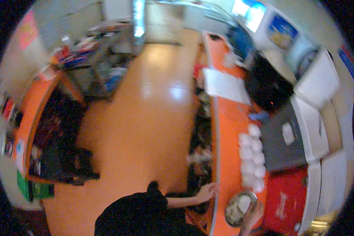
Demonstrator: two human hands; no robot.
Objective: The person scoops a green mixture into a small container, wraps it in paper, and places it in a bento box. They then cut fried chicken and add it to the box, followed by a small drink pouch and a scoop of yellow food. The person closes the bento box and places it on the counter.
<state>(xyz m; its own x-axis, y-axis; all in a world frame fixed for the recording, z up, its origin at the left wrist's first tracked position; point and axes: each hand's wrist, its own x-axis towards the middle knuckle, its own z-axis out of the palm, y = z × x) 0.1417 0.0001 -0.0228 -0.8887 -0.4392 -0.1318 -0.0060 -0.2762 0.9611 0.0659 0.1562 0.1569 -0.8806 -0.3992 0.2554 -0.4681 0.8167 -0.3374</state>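
The picture is smeared by motion. My left hand [206,192] is at the near edge of a long orange counter [229,157], its fingers too blurred to make out. Beside the right rim of a round metal bowl [227,210] is my right hand [256,212]. A smooth white piece [244,203] lies in the bowl next to my right fingers, on a paler, lumpy mass [234,217]. I cannot tell whether the right fingers grip the rim or the white piece. Beyond the bowl, several round white pieces [247,153] sit close together in rows on the counter.
A red case or box [285,196] and a dark grey panel [281,141] stand along the counter's right side. Farther up lie a white sheet [226,86] and a black object [269,82]. Orange-brown floor [145,129] separates the counter from a left-hand orange desk [35,102] with dark items below.
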